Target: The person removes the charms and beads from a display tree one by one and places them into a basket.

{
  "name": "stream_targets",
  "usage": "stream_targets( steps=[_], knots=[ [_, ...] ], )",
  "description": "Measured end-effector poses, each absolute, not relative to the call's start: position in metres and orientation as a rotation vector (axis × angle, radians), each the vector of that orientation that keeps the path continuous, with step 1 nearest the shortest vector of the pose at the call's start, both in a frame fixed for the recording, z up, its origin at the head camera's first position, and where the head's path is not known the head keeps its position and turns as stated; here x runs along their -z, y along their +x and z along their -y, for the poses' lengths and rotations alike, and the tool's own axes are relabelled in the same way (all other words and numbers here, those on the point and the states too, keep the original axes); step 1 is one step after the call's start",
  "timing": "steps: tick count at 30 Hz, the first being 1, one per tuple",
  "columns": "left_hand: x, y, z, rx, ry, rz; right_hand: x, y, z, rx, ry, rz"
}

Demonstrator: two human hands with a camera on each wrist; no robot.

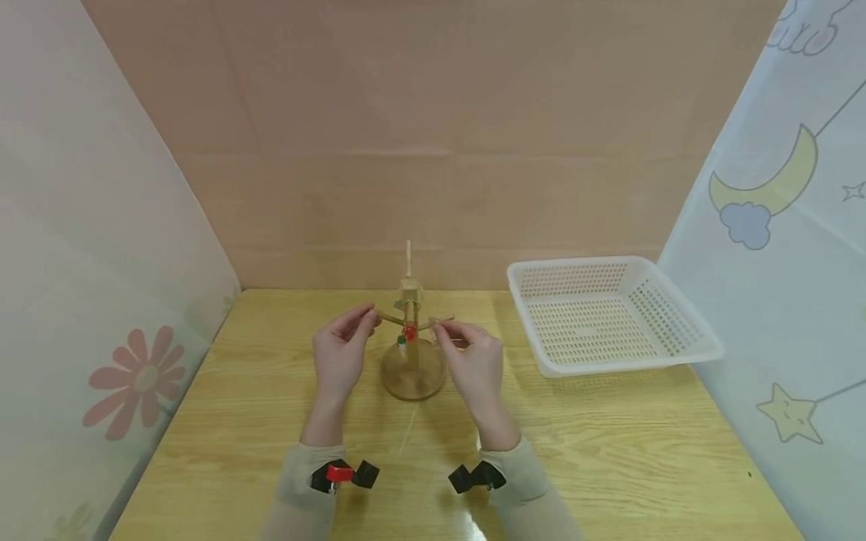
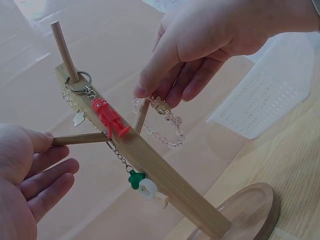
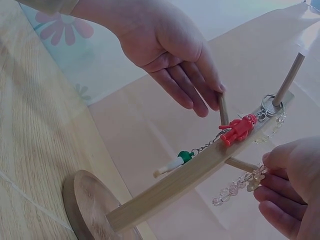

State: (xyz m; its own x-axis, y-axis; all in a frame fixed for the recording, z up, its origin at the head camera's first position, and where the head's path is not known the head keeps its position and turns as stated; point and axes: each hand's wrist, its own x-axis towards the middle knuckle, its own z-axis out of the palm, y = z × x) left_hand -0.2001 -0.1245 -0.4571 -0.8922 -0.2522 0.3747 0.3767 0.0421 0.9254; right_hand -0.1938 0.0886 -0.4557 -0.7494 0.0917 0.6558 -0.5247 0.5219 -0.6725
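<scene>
Left hand (image 1: pixel 340 357), left of centre in the head view: pinching the end of a wooden peg (image 2: pixel 80 139). Right hand (image 1: pixel 477 364), right of centre: pinching a clear-pink beaded bracelet (image 3: pixel 233 189) at the opposite peg (image 3: pixel 240 164). Wooden stand (image 1: pixel 413 381), centre, carrying red figure keyring (image 2: pixel 110 119) and green-and-white keyring (image 2: pixel 146 189). White basket (image 1: pixel 629 367), right.

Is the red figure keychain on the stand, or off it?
On: the red keychain hangs with its ring around the upper peg of the stand.
</scene>
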Motion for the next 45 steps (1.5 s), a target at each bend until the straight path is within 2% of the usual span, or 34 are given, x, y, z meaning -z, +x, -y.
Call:
stream_targets(
  steps=[45],
  knots=[
    [0.456,-0.2,0.125,1.905,-0.119,1.896,0.453,-0.202,-0.112,-1.259,0.265,2.03]
  ],
)
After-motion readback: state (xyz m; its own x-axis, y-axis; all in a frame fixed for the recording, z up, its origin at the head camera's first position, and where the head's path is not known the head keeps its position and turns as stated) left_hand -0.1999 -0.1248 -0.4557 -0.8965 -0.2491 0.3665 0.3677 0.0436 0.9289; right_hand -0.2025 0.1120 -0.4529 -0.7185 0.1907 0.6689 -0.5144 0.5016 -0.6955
